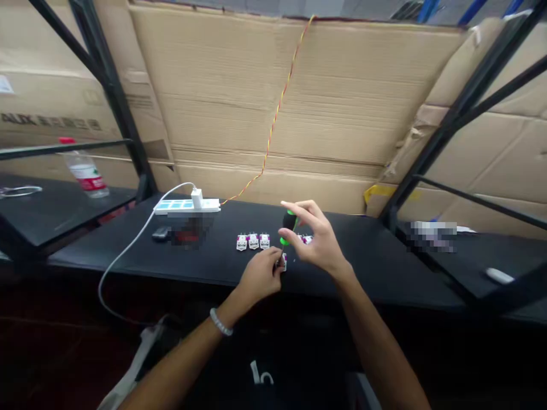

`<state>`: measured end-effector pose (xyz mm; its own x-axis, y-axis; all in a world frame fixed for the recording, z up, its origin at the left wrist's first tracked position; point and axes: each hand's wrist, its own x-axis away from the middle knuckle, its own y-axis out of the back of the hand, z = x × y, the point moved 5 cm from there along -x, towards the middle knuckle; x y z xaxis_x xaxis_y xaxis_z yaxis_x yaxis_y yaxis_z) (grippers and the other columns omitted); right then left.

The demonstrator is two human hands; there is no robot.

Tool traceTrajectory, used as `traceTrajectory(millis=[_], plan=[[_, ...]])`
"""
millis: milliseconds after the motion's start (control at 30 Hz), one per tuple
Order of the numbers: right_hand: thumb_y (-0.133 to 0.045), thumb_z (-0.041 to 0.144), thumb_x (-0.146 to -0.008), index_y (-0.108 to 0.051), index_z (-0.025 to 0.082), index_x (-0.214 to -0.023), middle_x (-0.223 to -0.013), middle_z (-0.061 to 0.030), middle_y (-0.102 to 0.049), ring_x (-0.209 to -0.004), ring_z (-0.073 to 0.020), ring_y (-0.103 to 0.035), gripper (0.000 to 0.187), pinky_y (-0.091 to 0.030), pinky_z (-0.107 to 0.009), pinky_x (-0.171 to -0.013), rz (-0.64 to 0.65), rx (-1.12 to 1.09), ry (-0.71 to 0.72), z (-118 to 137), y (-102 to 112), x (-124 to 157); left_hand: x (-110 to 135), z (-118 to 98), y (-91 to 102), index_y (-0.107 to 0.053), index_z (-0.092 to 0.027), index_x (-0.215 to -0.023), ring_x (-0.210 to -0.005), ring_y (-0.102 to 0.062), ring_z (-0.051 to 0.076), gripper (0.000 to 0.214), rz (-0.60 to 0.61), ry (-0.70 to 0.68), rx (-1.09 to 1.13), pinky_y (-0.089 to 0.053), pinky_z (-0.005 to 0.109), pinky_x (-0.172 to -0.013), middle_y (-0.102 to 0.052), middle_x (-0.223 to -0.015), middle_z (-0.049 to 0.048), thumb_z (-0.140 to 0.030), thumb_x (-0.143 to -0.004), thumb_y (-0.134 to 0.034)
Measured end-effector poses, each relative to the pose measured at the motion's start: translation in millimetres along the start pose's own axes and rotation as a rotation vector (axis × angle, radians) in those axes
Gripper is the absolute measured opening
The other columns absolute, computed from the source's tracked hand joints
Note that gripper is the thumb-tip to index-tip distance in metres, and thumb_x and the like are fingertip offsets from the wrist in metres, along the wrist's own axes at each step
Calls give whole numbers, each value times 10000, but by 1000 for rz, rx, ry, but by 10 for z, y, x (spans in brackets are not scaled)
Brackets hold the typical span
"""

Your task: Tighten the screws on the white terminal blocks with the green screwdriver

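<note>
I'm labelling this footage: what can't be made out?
Head view: tip of the screwdriver, hidden by the left hand.
Head view: full shape of the nearest white-purple module, behind that hand.
Head view: number of modules behind the right hand.
Head view: dark-red item, pixelated.
Head view: wording on the bottle, too small.

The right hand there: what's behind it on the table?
Past the right hand, bits of white and purple parts show on the black table. The hand covers the rest of that spot, so I can't tell how many there are.
</note>
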<state>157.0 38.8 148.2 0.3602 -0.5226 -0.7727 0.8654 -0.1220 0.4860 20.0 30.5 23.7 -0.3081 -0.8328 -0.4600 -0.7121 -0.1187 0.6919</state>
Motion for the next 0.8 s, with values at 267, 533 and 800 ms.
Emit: traceTrajectory(millis=[267, 533, 800], plan=[[-797, 336, -925, -756, 292, -1311, -1085, -78, -708, -907, -223, -672, 391, -612, -382, -802, -23, 10, 27, 42, 37, 1, 6, -19, -6, -599, -212, -868, -973, -672, 239, 200, -8, -20, -22, -548, 362, -937, -688, -999, 60, -16, -847, -563], [-727, 317, -977, -722, 283, -1368, -1040, -63, -719, -878, -210, -670, 393, -607, -377, -841, 2, 10, 25, 48, 25, 4, 8, -22, -16, -587, -213, -869, -985, -672, 243, 199, -5, -15, -28, -550, 367, -938, -688, -1012, 67, -17, -846, -563], [-599, 300, -1048, -571, 290, -1549, -1250, -94, -725, -1049, -228, -695, 501, -595, -396, -935, 94, -138, -2, 10, -31, 16, 4, -11, -24, -579, -216, -878, -995, -673, 257, 184, -2, -15, -40, -552, 381, -942, -684, -1012, 67, -34, -850, -573]])
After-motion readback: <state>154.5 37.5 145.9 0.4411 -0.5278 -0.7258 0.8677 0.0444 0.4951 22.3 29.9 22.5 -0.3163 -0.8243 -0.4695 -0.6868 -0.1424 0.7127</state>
